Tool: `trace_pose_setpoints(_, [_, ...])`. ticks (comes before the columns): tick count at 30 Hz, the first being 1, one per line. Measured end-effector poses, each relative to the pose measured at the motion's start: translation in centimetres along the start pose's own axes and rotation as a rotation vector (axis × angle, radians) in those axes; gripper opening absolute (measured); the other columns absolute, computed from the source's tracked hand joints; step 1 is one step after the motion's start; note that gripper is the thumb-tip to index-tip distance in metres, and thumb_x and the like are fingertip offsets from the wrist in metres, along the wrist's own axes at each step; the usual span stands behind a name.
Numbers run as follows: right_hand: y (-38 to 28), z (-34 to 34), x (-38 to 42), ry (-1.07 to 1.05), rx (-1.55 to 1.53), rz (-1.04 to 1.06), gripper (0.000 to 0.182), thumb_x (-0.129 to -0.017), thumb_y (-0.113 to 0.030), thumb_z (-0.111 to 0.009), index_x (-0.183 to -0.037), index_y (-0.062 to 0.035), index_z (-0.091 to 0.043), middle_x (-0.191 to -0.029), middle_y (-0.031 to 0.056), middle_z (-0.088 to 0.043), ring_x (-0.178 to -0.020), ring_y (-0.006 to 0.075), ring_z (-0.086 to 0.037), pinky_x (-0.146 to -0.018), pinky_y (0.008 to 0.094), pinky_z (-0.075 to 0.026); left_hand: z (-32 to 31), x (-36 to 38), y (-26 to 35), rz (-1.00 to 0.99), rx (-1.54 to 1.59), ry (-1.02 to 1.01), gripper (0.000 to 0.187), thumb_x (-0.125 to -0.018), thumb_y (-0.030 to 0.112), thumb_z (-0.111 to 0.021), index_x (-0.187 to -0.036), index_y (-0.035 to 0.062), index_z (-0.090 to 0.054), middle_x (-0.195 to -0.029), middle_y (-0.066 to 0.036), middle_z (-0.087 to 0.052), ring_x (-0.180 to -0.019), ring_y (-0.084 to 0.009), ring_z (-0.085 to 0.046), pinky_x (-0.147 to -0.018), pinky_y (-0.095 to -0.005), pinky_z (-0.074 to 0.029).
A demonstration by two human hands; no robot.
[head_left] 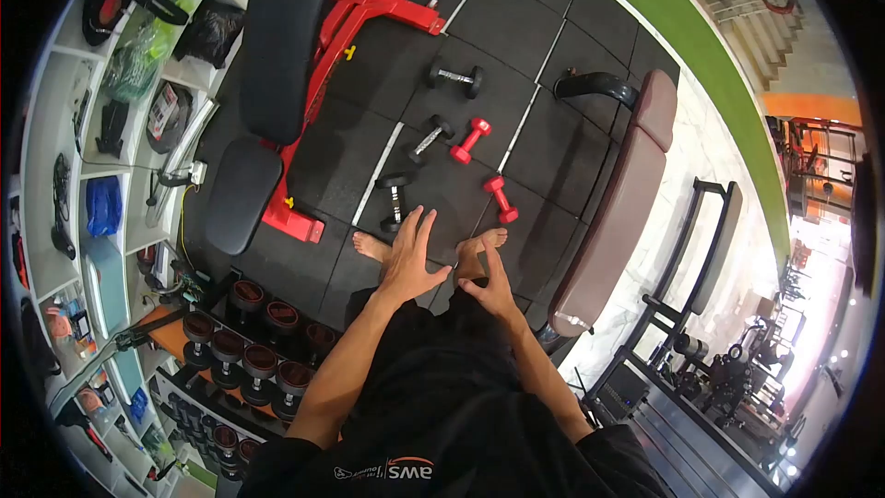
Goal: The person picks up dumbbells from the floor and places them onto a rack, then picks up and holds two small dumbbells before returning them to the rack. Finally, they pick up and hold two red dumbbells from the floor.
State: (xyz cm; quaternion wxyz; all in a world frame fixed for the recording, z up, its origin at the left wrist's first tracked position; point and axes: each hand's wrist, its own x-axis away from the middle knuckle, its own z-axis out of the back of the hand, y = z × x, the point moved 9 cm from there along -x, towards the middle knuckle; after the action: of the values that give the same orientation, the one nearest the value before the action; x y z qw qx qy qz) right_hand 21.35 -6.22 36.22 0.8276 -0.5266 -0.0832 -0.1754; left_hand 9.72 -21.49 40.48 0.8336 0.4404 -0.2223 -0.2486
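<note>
My left hand [408, 260] hangs in the air in front of my body with its fingers spread, holding nothing. Beside it, my right hand [491, 288] is also open and bare, thumb turned toward the left one. Beyond the fingers, dumbbells lie on the black floor mat. Nearest the left hand is a black dumbbell with a chrome handle [394, 202]. A second chrome-handled dumbbell [430, 139] and a third one [454, 77] lie farther off. To the right are a red dumbbell [501, 199] and another red dumbbell [470, 140]. Neither hand touches any of them.
A black-padded bench with a red frame [304, 120] stands at left, a brown padded bench [613, 212] at right. A rack of round-headed dumbbells [260, 360] is at lower left, beside white shelves [55, 106]. My bare feet [371, 246] rest on the mat.
</note>
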Motion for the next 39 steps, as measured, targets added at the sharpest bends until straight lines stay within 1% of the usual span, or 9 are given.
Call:
trace_pose_setpoints(3, [2.8, 4.6, -1.1, 0.041, 0.035, 0.039, 0.102, -0.066, -0.019, -0.082, -0.150, -0.0031, -0.027, -0.142, 0.0251, -0.041, -0.135, 0.0392, -0.038, -0.112, 0.0433, -0.032, -3.7, -3.4, 2.1, 0.009, -0.008, 0.043, 0.105, -0.069, 0.022, -0.082, -0.152, 0.0075, -0.020, -0.154, -0.024, -0.019, -0.141, -0.0439, -0.024, -0.112, -0.0517, -0.029])
trace_pose_setpoints(7, [5.9, 10.6, -3.1, 0.051, 0.096, 0.084, 0.105, -0.065, -0.024, -0.083, -0.151, -0.0059, -0.026, -0.150, 0.0277, -0.031, -0.141, 0.0417, -0.030, -0.114, 0.0472, -0.028, -10.0, -8.2, 4.7, 0.045, -0.018, 0.088, 0.105, -0.070, 0.024, -0.082, -0.153, 0.0082, -0.020, -0.153, -0.024, -0.020, -0.140, -0.0436, -0.025, -0.112, -0.0517, -0.029])
trace_pose_setpoints(12, [10.7, 16.7, -4.6, 0.034, 0.060, -0.017, 0.108, -0.065, -0.030, -0.083, -0.153, -0.0107, -0.024, -0.154, 0.0267, -0.025, -0.144, 0.0445, -0.020, -0.114, 0.0550, -0.023, -15.1, -13.6, 7.9, 0.070, 0.023, 0.091, 0.105, -0.070, 0.026, -0.082, -0.153, 0.0095, -0.020, -0.153, -0.025, -0.021, -0.140, -0.0445, -0.026, -0.112, -0.0526, -0.029])
trace_pose_setpoints(15, [13.7, 18.7, -5.4, 0.086, 0.065, -0.028, 0.108, -0.065, -0.031, -0.082, -0.153, -0.0106, -0.023, -0.154, 0.0258, -0.024, -0.144, 0.0443, -0.020, -0.115, 0.0548, -0.023, -16.5, -16.1, 8.8, 0.081, -0.029, 0.058, 0.104, -0.070, 0.025, -0.082, -0.153, 0.0098, -0.020, -0.152, -0.025, -0.022, -0.139, -0.0447, -0.027, -0.111, -0.0527, -0.029])
trace_pose_setpoints(20, [20.6, 18.2, -6.1, 0.117, 0.091, -0.179, 0.110, -0.062, -0.034, -0.082, -0.153, -0.0171, -0.023, -0.155, 0.0175, -0.025, -0.145, 0.0414, -0.018, -0.109, 0.0642, -0.027, -19.1, -19.0, 6.3, 0.125, -0.078, -0.023, 0.104, -0.069, 0.026, -0.083, -0.152, 0.0089, -0.021, -0.151, -0.025, -0.024, -0.139, -0.0438, -0.028, -0.112, -0.0511, -0.030])
trace_pose_setpoints(26, [23.0, 18.2, -6.9, 0.127, 0.039, -0.476, 0.108, -0.062, -0.034, -0.082, -0.153, -0.0186, -0.024, -0.156, 0.0153, -0.023, -0.144, 0.0404, -0.020, -0.108, 0.0665, -0.027, -21.4, -22.1, 3.5, 0.076, -0.117, -0.190, 0.102, -0.070, 0.026, -0.083, -0.150, 0.0041, -0.024, -0.151, -0.026, -0.028, -0.142, -0.0421, -0.025, -0.116, -0.0494, -0.026])
trace_pose_setpoints(31, [25.4, 18.6, -8.6, 0.279, 0.007, -0.559, 0.108, -0.062, -0.037, -0.081, -0.152, -0.0177, -0.024, -0.155, 0.0163, -0.024, -0.143, 0.0409, -0.022, -0.108, 0.0660, -0.027, -23.2, -26.2, 1.4, 0.073, -0.152, -0.313, 0.102, -0.068, 0.029, -0.083, -0.150, 0.0040, -0.026, -0.153, -0.025, -0.027, -0.145, -0.0401, -0.022, -0.116, -0.0482, -0.024])
trace_pose_setpoints(36, [28.1, 17.9, -9.7, 0.356, -0.039, -0.612, 0.105, -0.064, -0.037, -0.079, -0.151, -0.0136, -0.027, -0.152, 0.0179, -0.030, -0.142, 0.0398, -0.025, -0.109, 0.0596, -0.030, -23.8, -30.0, -0.9, 0.077, -0.288, -0.348, 0.096, -0.069, 0.029, -0.083, -0.146, 0.0026, -0.032, -0.142, -0.024, -0.042, -0.134, -0.0395, -0.040, -0.110, -0.0466, -0.036])
trace_pose_setpoints(39, [31.1, 16.2, -11.1, 0.396, 0.001, -0.493, 0.103, -0.064, -0.036, -0.079, -0.151, -0.0141, -0.029, -0.152, 0.0171, -0.031, -0.142, 0.0394, -0.025, -0.108, 0.0620, -0.030, -26.7, -32.4, -5.1, -0.059, -0.166, -0.261, 0.097, -0.067, 0.027, -0.085, -0.144, 0.0004, -0.032, -0.139, -0.025, -0.045, -0.131, -0.0403, -0.043, -0.109, -0.0454, -0.037])
